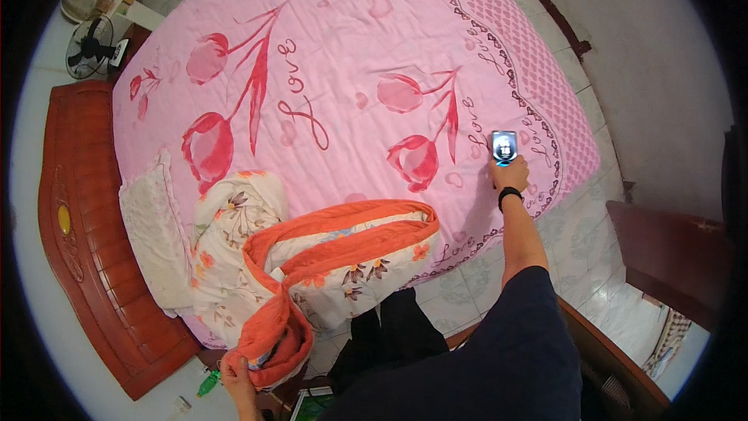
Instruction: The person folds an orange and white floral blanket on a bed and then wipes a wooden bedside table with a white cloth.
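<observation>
My right hand (509, 175) grips a smartphone (504, 146) with its screen lit, held above the bed's right part. A dark band circles that wrist. At the lower left, my left hand (238, 379) pinches the orange border of a floral quilt (350, 280). The quilt is white with flowers and lies bunched along the bed's near edge, its orange trim looping toward my left hand. Beneath it spreads a pink bedsheet (339, 82) printed with red tulips, hearts and lettering. A whitish pillow (155, 240) lies between the quilt and the headboard.
A carved wooden headboard (99, 245) closes off the left side. Behind it at the upper left stands a black fan (90, 47). Pale floor tiles (575, 234) run along the right, near a dark red wooden panel (666, 257). A green bottle (208, 383) is by my left hand.
</observation>
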A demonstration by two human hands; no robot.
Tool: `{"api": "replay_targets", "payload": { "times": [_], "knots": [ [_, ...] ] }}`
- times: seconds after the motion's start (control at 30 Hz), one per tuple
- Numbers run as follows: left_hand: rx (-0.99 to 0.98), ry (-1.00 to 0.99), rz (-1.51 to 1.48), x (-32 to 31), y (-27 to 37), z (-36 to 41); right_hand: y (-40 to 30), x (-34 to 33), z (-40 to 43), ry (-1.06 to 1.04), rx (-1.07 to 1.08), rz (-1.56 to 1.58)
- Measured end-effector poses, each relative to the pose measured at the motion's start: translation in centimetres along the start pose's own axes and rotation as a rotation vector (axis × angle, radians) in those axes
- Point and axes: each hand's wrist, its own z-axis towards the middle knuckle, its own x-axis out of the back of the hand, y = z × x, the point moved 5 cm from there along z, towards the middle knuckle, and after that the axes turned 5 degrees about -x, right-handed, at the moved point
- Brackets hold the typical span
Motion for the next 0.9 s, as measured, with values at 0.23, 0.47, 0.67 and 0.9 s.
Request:
{"api": "replay_targets", "payload": {
  "times": [0.23, 0.47, 0.67, 0.9],
  "knots": [
    [-0.030, 0.009, -0.016, -0.3, -0.1, 0.4, 3.1, 1.1, 3.6, 0.006, 0.102, 0.121],
    [-0.065, 0.007, -0.117, -0.3, 0.4, 0.9, -5.3, -1.4, -19.4, -0.656, 0.902, 0.545],
    [-0.160, 0.100, -0.114, 3.8, 2.3, 2.2, -6.3, -3.7, -29.2, -0.549, 1.484, 0.282],
    [-0.201, 0.312, -0.257, 14.1, 3.8, 4.4, -4.4, -6.5, -26.7, -0.533, 1.405, -0.112]
  ]
}}
